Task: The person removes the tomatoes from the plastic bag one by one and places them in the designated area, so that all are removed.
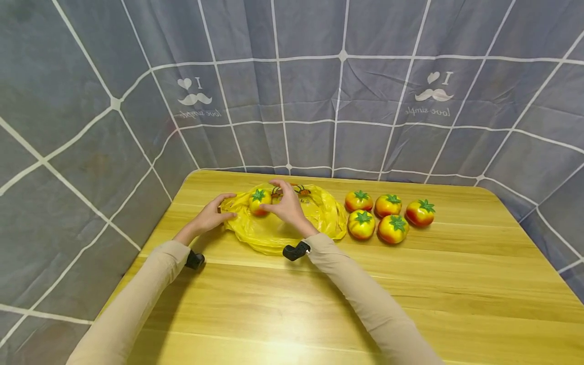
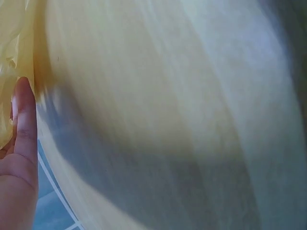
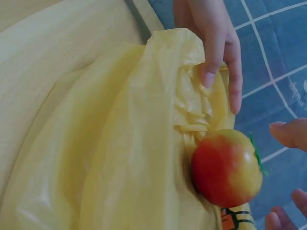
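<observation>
A yellow plastic bag (image 1: 269,238) lies spread on the table with its mouth open. A red-yellow toy tomato (image 1: 259,201) with a green leafy top sits at the bag's left part, also seen in the right wrist view as a tomato (image 3: 225,167) against the yellow film. My right hand (image 1: 288,207) is just right of this tomato, thumb and fingers spread; the right wrist view shows a gap between them and the fruit. My left hand (image 1: 211,215) touches the bag's left edge with nearly straight fingers, thumb and fingers apart.
Several more toy tomatoes (image 1: 393,229) stand grouped right of the bag on the wooden table (image 1: 274,304). A grey curtain (image 1: 310,96) with white grid lines hangs behind and along both sides. Black camera mounts (image 1: 295,251) sit on the wrists.
</observation>
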The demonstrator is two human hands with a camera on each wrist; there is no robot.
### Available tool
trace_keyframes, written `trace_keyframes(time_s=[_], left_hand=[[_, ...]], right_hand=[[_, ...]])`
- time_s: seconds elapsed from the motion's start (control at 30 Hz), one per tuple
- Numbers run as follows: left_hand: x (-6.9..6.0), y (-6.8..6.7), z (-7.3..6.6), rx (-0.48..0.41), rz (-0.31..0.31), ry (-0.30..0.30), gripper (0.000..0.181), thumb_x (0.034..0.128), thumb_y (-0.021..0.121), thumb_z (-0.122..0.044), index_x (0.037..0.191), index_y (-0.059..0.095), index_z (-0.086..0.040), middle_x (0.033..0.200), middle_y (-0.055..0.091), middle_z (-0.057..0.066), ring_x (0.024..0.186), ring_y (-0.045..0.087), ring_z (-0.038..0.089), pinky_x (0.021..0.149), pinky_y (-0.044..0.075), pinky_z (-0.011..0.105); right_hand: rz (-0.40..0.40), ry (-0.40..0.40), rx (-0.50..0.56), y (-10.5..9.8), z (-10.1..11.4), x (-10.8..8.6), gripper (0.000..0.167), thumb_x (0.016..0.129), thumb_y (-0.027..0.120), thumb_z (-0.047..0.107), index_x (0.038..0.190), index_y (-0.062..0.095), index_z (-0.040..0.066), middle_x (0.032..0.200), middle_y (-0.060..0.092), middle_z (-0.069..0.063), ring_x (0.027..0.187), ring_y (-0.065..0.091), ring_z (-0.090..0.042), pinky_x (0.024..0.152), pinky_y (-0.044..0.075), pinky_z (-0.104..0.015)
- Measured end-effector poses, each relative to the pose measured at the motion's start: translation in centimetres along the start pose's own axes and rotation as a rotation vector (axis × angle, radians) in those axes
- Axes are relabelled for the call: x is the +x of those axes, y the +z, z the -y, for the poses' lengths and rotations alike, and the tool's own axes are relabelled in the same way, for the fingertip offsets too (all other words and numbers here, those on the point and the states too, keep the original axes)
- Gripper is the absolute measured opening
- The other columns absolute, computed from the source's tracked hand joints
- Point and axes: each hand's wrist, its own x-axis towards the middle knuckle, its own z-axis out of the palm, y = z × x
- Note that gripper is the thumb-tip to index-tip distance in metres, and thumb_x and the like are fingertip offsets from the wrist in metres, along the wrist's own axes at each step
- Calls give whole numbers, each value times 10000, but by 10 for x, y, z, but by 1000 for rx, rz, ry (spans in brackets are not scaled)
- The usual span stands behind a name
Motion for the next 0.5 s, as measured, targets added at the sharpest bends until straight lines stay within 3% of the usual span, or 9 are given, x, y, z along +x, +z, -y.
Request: trace_keyframes(time_s=[0.2, 0.5], left_hand=[[0, -2, -1, 5, -1, 2, 630, 922, 615, -111, 1465, 312, -9, 1492, 313, 270, 1036, 534, 314, 742, 440, 217], [0, 0, -3, -19, 0, -1, 643, 924, 611, -100, 1469, 290, 15, 1483, 315, 284, 1071, 552, 351, 732, 454, 190]], right_hand=[[9, 33, -49, 10, -8, 5, 672, 714, 843, 154, 1302, 536, 50, 1301, 539, -180, 1110, 558, -328, 939, 461, -417], [40, 55, -37, 20, -15, 8, 699, 709, 851, 139, 1314, 513, 45, 1296, 533, -165, 1100, 561, -295, 955, 476, -384]])
